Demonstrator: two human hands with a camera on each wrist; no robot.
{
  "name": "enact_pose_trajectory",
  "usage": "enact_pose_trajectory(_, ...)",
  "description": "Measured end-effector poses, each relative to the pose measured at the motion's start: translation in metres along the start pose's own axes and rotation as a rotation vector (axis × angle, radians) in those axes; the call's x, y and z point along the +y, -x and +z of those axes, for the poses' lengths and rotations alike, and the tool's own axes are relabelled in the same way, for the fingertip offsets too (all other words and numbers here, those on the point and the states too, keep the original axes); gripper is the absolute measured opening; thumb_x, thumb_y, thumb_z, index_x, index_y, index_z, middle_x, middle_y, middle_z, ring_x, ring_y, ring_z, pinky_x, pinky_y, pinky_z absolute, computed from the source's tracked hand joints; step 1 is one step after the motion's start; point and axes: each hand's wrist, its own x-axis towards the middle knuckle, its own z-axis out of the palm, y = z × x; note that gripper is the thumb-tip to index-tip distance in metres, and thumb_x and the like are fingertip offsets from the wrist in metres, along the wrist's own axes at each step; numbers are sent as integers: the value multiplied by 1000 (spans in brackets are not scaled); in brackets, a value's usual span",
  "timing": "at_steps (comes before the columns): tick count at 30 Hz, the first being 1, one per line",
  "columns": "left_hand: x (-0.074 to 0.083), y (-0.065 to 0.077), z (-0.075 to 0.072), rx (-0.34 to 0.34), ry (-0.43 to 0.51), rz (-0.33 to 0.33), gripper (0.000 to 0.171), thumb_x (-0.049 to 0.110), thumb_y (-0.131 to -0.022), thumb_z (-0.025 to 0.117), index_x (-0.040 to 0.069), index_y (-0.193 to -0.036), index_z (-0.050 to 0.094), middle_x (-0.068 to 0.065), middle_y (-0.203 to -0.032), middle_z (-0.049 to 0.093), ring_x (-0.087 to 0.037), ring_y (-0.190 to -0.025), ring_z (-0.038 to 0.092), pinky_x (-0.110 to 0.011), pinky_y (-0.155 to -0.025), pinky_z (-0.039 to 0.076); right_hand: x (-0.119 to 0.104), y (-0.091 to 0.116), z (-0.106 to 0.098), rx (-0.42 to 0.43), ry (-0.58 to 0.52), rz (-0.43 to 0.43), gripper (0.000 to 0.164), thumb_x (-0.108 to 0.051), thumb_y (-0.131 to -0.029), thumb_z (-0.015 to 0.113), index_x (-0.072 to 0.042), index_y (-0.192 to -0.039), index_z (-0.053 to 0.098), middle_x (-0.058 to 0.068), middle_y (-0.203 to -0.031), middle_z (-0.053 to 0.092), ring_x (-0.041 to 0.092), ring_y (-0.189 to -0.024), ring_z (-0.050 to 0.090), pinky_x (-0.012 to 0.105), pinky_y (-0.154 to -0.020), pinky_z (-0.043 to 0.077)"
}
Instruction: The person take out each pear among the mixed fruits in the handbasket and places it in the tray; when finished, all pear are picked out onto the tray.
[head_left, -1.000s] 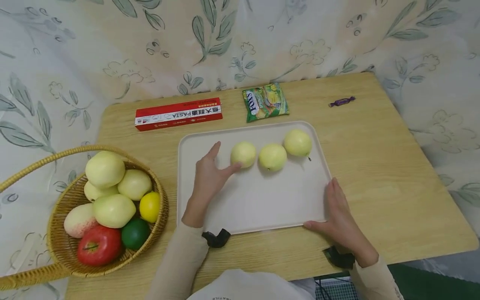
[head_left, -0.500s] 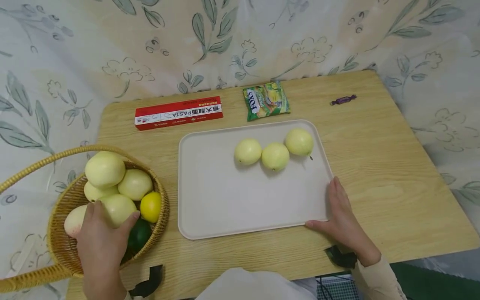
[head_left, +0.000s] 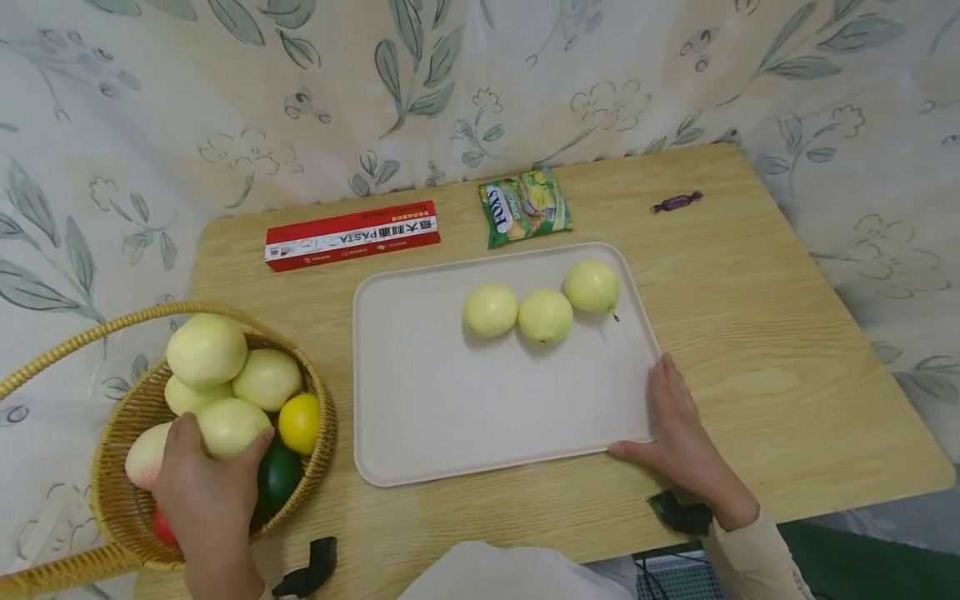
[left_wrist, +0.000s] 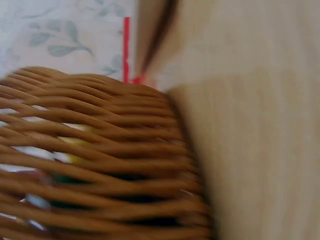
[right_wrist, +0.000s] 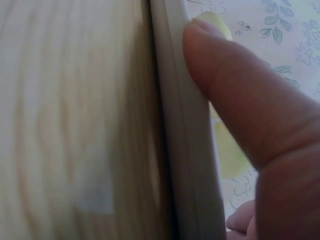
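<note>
My left hand reaches into a wicker basket, thumb and fingers curled around a pale yellow-green pear. Other pale pears are heaped behind it. Around that hand lie a pinkish-white peach, a yellow lemon, a dark green fruit and a mostly covered red apple. My right hand rests at the near right corner of a beige tray, fingers straight along its side and thumb against the front rim. Three pale pears sit in the tray's far right part.
Behind the tray lie a red pasta box, a green candy bag and a purple-wrapped candy. The basket's tall handle arches out at the left. A floral cloth hangs behind the wooden table.
My left hand has left the pear at the tray's middle and moved left to the basket, where its fingers now close around another pear. My right hand stays at the tray corner.
</note>
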Motion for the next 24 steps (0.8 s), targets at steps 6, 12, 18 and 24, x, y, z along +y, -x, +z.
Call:
enact_pose_trajectory(6, 44, 11, 1, 145, 228, 138, 65, 10, -63, 90, 4, -119, 59, -14, -112, 63, -25, -98, 56, -21, -85, 41, 2, 4, 0, 2, -9, -2, 135, -40, -65, 87, 1, -152, -9, 23, -159, -14, 44, -146, -9, 60, -116, -1)
enact_pose_trajectory(12, 98, 1, 35, -67, 447, 255, 84, 13, -67, 88, 9, -141, 48, -11, -140, 53, -21, -124, 53, -23, -103, 43, 0, -2, 2, 9, 3, -25, 135, -39, -65, 88, -1, -152, -9, 21, -160, -13, 42, -147, -7, 58, -117, 1)
enact_pose_trajectory(18, 120, -14, 87, -325, 417, 251, 84, 21, -73, 84, 5, -144, 42, -13, -145, 47, -27, -127, 51, -43, -105, 44, -4, -2, 1, -16, -5, -12, 134, -41, -66, 87, 0, -152, -8, 20, -160, -14, 40, -147, -8, 58, -117, 2)
enact_pose_trajectory(24, 124, -17, 117, -470, 407, 238, 85, 22, -72, 85, 4, -144, 42, -14, -147, 45, -29, -129, 49, -44, -106, 42, -2, 3, -2, 5, 9, -16, 134, -40, -66, 87, 1, -151, -9, 23, -159, -13, 42, -147, -7, 58, -118, 1)
